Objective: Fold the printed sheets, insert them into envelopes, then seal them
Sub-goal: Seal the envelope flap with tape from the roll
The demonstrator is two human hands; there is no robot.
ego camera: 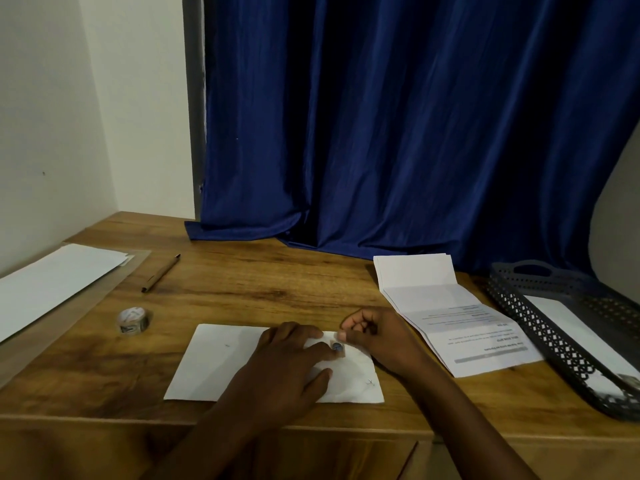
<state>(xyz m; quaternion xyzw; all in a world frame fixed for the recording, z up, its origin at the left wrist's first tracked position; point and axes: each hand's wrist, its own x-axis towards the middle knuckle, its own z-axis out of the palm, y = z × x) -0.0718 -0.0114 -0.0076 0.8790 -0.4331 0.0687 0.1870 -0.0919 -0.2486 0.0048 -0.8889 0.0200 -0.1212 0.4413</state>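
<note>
White envelope [242,365] lies flat on the wooden worktop [270,289], near the front edge, long side running left to right. Left hand [287,362] lies flat on top of the envelope's right half, fingers spread and extended, palm down, pressing the paper; it grips nothing. Its index fingertip touches a small round blue-and-brown sticker [337,348] on the envelope near the upper right. Right hand [374,336] is loosely curled, thumb and fingertips pinched together just beside the sticker at the envelope's top right edge; cannot tell whether it has hold of anything. A small pen mark sits at the envelope's lower right corner.

Right of the hands, a stack of printed sheets [450,317] lies partly folded, the far panel blank, the near panels showing lines of text upside down to the camera. Just beyond it, at the right edge of the worktop, a dark perforated plastic tray [540,323] with a handle cut-out holds a white sheet or envelope; its left rim nearly meets the printed sheets.

Left of the envelope, apart from it, a small roll of patterned tape [134,320] stands on the worktop. Farther back, a brown pen [160,273] lies diagonally. At the far left, a stack of blank white paper [55,285] rests on a clear sleeve. A blue curtain [415,133] hangs behind, its hem draped on the worktop's rear edge.
</note>
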